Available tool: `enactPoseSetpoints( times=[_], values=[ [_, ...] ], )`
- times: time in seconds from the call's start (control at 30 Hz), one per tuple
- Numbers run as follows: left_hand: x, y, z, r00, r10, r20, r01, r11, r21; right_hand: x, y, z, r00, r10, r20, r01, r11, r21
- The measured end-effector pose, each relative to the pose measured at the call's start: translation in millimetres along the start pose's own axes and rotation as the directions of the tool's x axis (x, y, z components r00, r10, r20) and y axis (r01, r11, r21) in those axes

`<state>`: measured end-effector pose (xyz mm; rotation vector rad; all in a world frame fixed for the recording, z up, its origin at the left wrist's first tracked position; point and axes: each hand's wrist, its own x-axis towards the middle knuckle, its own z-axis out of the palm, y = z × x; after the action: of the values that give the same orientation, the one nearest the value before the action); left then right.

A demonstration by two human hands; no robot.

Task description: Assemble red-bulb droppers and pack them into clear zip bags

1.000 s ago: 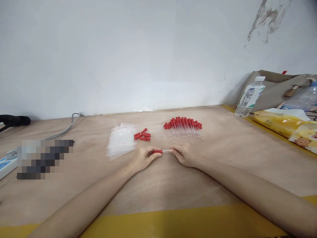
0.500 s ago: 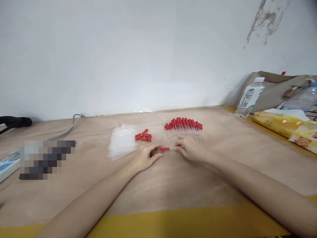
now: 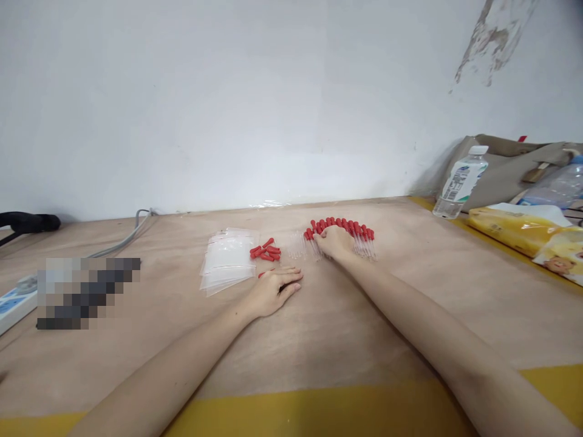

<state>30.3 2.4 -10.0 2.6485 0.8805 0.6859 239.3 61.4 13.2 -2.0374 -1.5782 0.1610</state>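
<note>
Left hand low on the table, fingers loosely parted, gripping nothing visible. Loose red caps just beyond. Right hand curled over the red-capped droppers; hold hidden, can't tell. Light touch advisable: neighbours may roll.

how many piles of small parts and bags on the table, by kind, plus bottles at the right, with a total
Pile of loose red bulbs: 1
Group of red-topped droppers: 1
Group of clear tubes: 1
Stack of clear bags: 1
Bottles: 2
Total: 6 (piles, not single pieces, which overlap)
</note>
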Motion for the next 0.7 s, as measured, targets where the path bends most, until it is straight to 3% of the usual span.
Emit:
enactPoseSetpoints(
  times=[0.13, 0.23, 0.37, 0.5, 0.7],
  values=[
    [0, 0, 0.3, 1.0, 0.009, -0.015, -0.01, 1.0, -0.018, 0, -1, 4, 0.999, -0.009, -0.031, 0.007, 0.998, -0.063],
    [0, 1, 0.4, 0.999, 0.018, -0.026, -0.019, 1.0, -0.02, -6, -6, 4, 0.996, -0.084, -0.038, 0.081, 0.994, -0.076],
    [-1, 0, -3.3, 0.981, 0.025, -0.191, -0.008, 0.996, 0.088, -14, -18, 8, 0.989, -0.143, 0.049, 0.147, 0.984, -0.101],
    [-4, -14, -10.6, 0.907, -0.045, -0.418, 0.155, 0.96, 0.234, -17, -25, 12, 0.99, -0.097, 0.099, 0.108, 0.988, -0.113],
    [-10, -28, -13.7, 0.879, -0.26, -0.4, 0.351, 0.92, 0.173, -29, -23, 4, 0.988, -0.085, 0.127, 0.1, 0.988, -0.115]
  ],
)
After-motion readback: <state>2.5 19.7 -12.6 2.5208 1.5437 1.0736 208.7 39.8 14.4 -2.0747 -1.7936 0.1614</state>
